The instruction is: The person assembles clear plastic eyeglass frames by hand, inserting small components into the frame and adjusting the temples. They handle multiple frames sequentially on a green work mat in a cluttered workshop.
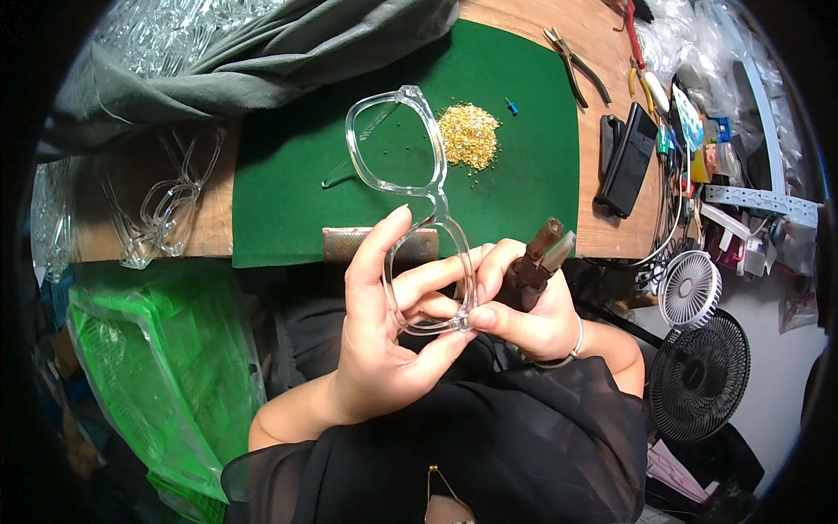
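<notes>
Over the near edge of the mat (288, 175): clear frame (439, 196), near rim in my half-curled left hand (375, 314); my right hand (528, 323) pinches its corner, brown tool (546, 249) held too. Bare green, left; gold heap (470, 137), right; wooden table (611, 79); black fan (703, 375).

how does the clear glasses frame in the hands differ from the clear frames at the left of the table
The held frame is up in the left hand, while the loose frames rest on the wooden tabletop. The held frame is separate; the loose frames lie jumbled together. Both are clear and colourless.
</notes>
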Tool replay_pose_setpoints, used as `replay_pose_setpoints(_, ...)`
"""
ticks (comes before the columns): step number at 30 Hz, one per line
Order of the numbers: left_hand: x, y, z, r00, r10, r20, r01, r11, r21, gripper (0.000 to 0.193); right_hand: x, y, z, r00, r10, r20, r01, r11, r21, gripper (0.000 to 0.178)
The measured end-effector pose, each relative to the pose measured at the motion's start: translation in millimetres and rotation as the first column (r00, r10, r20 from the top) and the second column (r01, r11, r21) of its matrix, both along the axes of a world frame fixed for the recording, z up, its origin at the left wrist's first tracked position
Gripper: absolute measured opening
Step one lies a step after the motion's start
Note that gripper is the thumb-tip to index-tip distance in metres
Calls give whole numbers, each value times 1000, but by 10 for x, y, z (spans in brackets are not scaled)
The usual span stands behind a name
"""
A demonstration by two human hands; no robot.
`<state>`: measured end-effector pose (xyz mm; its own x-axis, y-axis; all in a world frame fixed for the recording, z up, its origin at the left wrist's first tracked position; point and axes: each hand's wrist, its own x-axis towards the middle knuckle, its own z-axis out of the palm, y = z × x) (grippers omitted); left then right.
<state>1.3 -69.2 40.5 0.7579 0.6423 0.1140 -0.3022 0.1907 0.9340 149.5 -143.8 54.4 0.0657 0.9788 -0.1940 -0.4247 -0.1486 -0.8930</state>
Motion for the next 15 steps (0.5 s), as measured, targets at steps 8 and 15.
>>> replay_pose_setpoints(8, -28, -5, -4, 1000, 8, -2, -8, 1000, 11, 94, 20, 40, 36, 995, 51, -80, -53, 998, -20, 11)
replay_pose_setpoints(15, -96, 48, 45, 999, 7, -39, -4, 998, 70, 94, 395, -63, 220, 772, 341, 537, -279, 940, -196, 16)
